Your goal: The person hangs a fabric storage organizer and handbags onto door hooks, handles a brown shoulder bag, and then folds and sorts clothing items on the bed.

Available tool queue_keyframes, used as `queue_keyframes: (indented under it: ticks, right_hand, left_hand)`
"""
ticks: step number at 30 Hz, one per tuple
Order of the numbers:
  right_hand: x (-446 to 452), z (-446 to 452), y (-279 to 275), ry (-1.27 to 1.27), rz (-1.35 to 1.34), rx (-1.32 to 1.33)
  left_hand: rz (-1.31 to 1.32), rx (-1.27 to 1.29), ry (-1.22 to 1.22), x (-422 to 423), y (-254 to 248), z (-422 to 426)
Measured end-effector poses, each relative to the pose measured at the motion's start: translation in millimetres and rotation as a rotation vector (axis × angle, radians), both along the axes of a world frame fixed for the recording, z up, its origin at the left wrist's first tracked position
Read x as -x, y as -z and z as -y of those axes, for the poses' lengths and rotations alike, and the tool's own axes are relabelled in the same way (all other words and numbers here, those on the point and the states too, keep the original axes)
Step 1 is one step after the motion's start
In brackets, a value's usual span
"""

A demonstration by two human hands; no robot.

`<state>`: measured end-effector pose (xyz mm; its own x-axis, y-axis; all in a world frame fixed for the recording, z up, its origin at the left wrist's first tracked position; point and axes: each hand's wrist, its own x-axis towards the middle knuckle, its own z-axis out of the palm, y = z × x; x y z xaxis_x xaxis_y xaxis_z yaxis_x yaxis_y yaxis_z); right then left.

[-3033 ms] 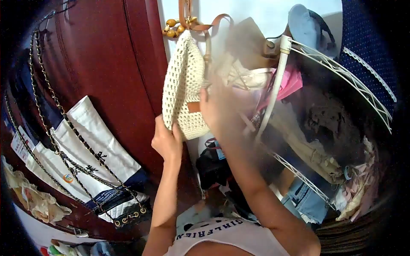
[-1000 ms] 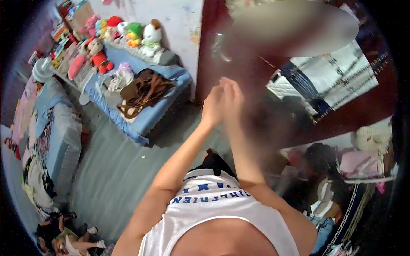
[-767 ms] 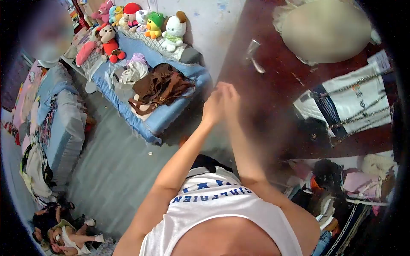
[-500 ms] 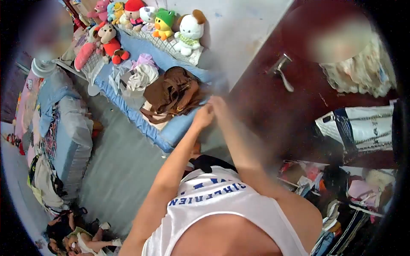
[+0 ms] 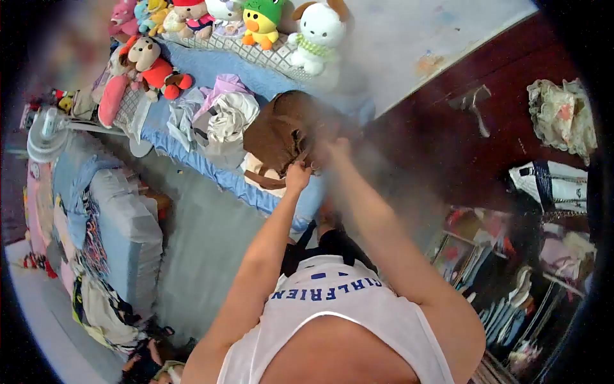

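A soft brown bag (image 5: 272,131) with straps lies on the blue bed, its gathered mouth turned toward me. My left hand (image 5: 298,175) is closed on the near edge of the bag. At the bag's right side is my right hand (image 5: 337,152), its fingers hazy in the picture but seemingly closed on the bag too. Under the near part of the bag, a cream cloth (image 5: 256,168) and a brown strap show. Beside it on the left lies a heap of white, grey and lilac clothes (image 5: 231,118).
Plush toys (image 5: 313,38) line the bed's far side. On the right stands a dark red door (image 5: 435,137) with a metal handle (image 5: 478,115). Shelves of clothes (image 5: 511,307) are at lower right. A white fan (image 5: 48,134) and a second blue-covered bed (image 5: 121,217) are left.
My hands were close together at the bag's right; now they are apart, the left on its near edge. The bag's mouth has turned toward me. The view has shifted.
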<state>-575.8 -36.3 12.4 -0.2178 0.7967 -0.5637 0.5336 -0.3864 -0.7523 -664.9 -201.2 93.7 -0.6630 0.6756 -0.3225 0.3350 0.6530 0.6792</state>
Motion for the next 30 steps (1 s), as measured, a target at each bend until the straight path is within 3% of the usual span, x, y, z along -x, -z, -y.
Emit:
queue_keyframes:
  ticks: [1,2,4,6,8,10,11,13,14,16,17,18,20,22,23,25,27,30]
  right_hand:
    - [6.4,17.1,-6.4,0.247,-0.12,-0.216]
    - [13.9,33.6,-59.3,0.265,0.02,-0.502]
    - [28.2,46.8,-93.4,0.264,0.009,-0.73]
    - [44.2,59.6,-116.2,0.108,0.171,-0.868]
    - [56.4,58.0,-101.2,-0.051,0.171,-0.754]
    - [71.7,57.8,-79.8,0.015,0.152,-0.907]
    - [78.9,52.8,-68.7,0.03,0.15,-0.91]
    - [86.8,50.9,-43.8,0.214,-0.002,-0.523]
    - [88.7,52.5,-34.1,0.229,-0.008,-0.523]
    - [84.2,52.9,-9.2,0.117,0.129,-0.194]
    - [75.8,40.5,81.6,-0.035,0.144,-0.107]
    - [78.2,44.9,50.4,-0.026,0.141,-0.11]
    - [71.2,60.3,-33.7,0.12,-0.218,0.223]
    - [66.6,76.6,-114.4,0.199,-0.264,0.119]
    - [62.7,83.3,-142.2,0.21,-0.363,0.092]
    - [54.4,98.3,-198.5,0.228,-0.463,0.053]
    - [49.0,115.2,-246.4,0.066,-0.57,0.031]
    - [34.2,106.7,-251.3,0.24,-0.662,-0.007]
  left_hand:
    - [0.006,-0.006,0.05,7.8,4.2,4.5]
    - [0.008,-0.018,0.1,15.1,9.2,7.6]
    - [-0.018,-0.057,0.136,27.5,13.9,15.8]
    - [0.045,-0.034,0.2,37.2,17.5,22.1]
    - [0.102,-0.025,0.226,42.9,13.9,27.6]
    - [0.213,-0.004,0.263,48.6,7.2,39.7]
    - [0.236,-0.047,0.33,52.9,17.7,46.4]
    - [0.24,-0.039,0.331,57.7,12.5,53.0]
    - [0.248,-0.034,0.319,61.4,8.4,52.7]
    - [0.24,0.012,0.374,71.9,2.2,44.2]
    - [0.243,-0.067,0.324,75.4,-1.6,39.3]
    - [0.249,-0.146,0.273,78.9,-6.0,34.9]
    - [0.176,-0.183,0.31,86.1,-22.8,21.7]
    - [0.639,-0.105,0.095,90.5,-54.0,2.5]
    - [0.682,-0.102,0.13,93.4,-61.2,-6.3]
    - [1.12,-0.108,-0.035,94.1,-131.1,-23.7]
    - [1.313,-0.306,0.065,106.1,-143.9,-49.7]
    - [1.332,-0.458,0.498,139.6,-185.7,-86.0]
